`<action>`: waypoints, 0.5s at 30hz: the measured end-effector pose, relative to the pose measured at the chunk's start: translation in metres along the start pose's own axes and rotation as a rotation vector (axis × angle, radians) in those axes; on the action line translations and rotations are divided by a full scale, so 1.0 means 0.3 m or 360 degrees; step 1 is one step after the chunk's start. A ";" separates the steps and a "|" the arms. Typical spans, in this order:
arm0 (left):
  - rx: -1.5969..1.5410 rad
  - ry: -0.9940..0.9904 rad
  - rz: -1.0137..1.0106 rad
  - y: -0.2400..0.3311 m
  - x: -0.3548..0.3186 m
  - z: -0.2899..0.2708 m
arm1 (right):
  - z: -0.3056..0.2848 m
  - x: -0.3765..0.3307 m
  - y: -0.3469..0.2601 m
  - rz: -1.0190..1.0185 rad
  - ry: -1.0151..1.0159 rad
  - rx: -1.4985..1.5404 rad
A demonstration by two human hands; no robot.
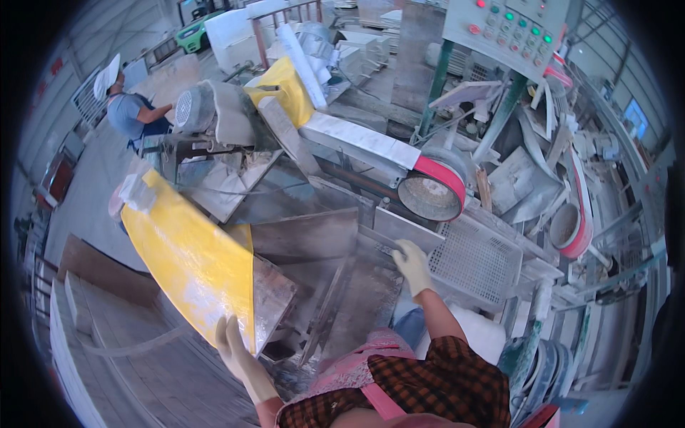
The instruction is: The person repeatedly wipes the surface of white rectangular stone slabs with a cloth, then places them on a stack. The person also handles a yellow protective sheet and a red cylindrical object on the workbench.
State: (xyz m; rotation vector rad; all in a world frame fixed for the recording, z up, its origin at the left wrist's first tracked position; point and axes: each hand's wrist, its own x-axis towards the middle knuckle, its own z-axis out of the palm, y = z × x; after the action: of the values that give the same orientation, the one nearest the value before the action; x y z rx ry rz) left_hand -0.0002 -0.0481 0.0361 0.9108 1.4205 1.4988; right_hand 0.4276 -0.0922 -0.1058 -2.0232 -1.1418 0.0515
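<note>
My left hand (239, 357), in a pale glove, is beside the lower end of a yellow sheet-covered panel (189, 246). Its fingers are stretched upward and apart, close to the sheet's edge; whether they touch it I cannot tell. My right hand (412, 265), also gloved, reaches forward with its fingers slightly bent and apart, and nothing shows in its grasp. Its fingertips are near a flat grey board (407, 227) standing on edge. Between my hands lies a dusty brown work surface (357, 292) with upright boards (307, 235).
A belt machine with a red-rimmed wheel (432, 194) stands ahead, below a control panel (506, 32). To its right are a perforated grey crate (474, 260) and another red-belted wheel (565, 225). Stacked long planks (128, 357) fill the lower left. A person (132, 110) works at the far left.
</note>
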 end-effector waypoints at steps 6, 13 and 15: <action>0.0796 -0.0311 0.0312 0.006 0.039 0.195 | -0.177 -0.035 0.140 0.0469 0.0023 0.0168; 0.1073 -0.0378 0.0790 -0.131 0.193 0.254 | -0.290 -0.010 0.188 0.0311 0.0160 -0.0040; 0.1067 -0.0323 0.0799 -0.157 0.241 0.278 | -0.298 0.026 0.196 0.0312 0.0141 -0.0041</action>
State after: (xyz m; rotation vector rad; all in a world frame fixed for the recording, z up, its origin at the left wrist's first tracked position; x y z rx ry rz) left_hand 0.0549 0.0492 -0.0070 1.8871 1.6416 1.2113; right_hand 0.5085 -0.1579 -0.0808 -2.1327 -0.8913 0.0457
